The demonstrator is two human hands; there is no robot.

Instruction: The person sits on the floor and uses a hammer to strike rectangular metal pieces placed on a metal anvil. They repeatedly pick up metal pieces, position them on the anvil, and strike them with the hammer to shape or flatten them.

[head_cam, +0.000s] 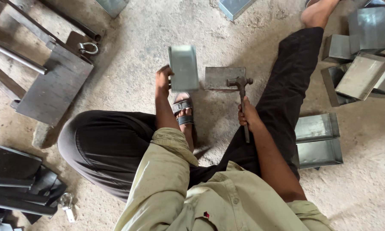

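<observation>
I sit on a concrete floor with my legs spread. My left hand (163, 79) grips a grey sheet-metal box piece (183, 67) by its left edge and holds it upright, slightly blurred. My right hand (247, 116) is closed around the handle of a hammer (240, 82), whose metal head hovers just right of a flat steel block (221, 77) lying on the floor. My sandalled foot (184, 112) rests just below the box piece.
Folded sheet-metal boxes are piled at the right (363, 64), and two more (318, 140) lie beside my right leg. A heavy steel plate with a shackle (55, 81) and bars lies at the left. Dark metal pieces (17, 179) are stacked at the lower left.
</observation>
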